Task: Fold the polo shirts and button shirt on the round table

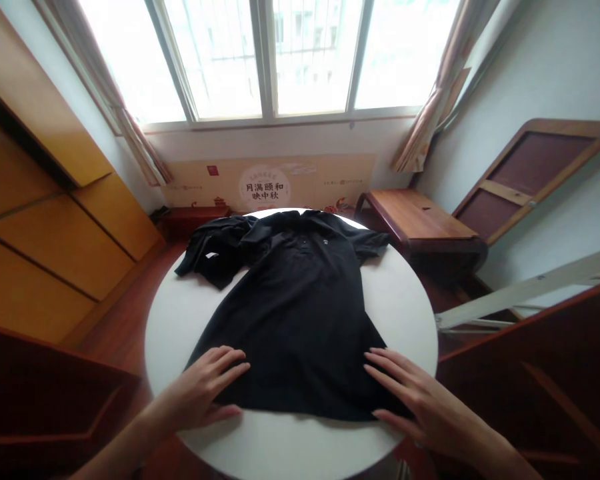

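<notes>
A black polo shirt (pixel 290 313) lies spread face up on a round white table (pixel 167 333), its collar at the far edge and its hem toward me. My left hand (pixel 205 387) rests on the hem's left corner, fingers apart, the thumb by the hem edge. On the right corner of the hem lies my right hand (pixel 405 397), its fingers likewise stretched out over the cloth. Neither hand grips the fabric. A crumpled black garment (pixel 213 250) sits beside the shirt's left sleeve area, touching it.
Behind the table stands a long printed box (pixel 330 180) under the window. A wooden side table (pixel 420 213) is at the back right, yellow cabinets (pixel 60 233) on the left. Dark wooden furniture (pixel 540 380) flanks the near right, with a white bar (pixel 530 290) above it.
</notes>
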Tool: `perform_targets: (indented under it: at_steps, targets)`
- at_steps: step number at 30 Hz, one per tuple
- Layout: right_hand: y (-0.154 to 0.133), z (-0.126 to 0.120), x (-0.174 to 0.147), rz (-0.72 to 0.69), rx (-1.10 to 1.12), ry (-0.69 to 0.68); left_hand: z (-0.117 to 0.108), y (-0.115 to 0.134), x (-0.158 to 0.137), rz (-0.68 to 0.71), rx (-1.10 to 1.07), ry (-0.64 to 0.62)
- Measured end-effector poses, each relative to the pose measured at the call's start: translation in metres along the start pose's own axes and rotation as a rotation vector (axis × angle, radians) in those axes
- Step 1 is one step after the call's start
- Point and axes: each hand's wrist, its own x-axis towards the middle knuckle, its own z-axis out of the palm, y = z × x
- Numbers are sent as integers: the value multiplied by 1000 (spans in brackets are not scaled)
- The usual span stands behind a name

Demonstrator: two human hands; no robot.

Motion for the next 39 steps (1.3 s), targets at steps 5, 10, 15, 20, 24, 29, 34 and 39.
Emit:
perform_targets:
  at_steps: [5,10,15,20,24,29,34,39]
  targets:
    - [3,15,-13,-126,-134,143,13,-3,-21,1,162,85]
    - [-2,-4,-20,-39,7,42,14,21,-21,-62,37,-61]
    - [2,-42,-17,97,220,-228,-9,48,-15,-77,-228,-235]
    - [74,-61,60,181,341,-163,-40,-6,66,-72,-308,-160]
    - [161,-54,171,351,383,-55,-45,-102,180,-266,-329,149]
    - [233,-25,279,648,146,-9,-21,-201,298,-625,-73,249]
    - [274,10,321,749,96,9,17,-252,348,-750,-86,203]
    - [292,34,335,787,106,-32,39,-274,358,-842,-135,123]
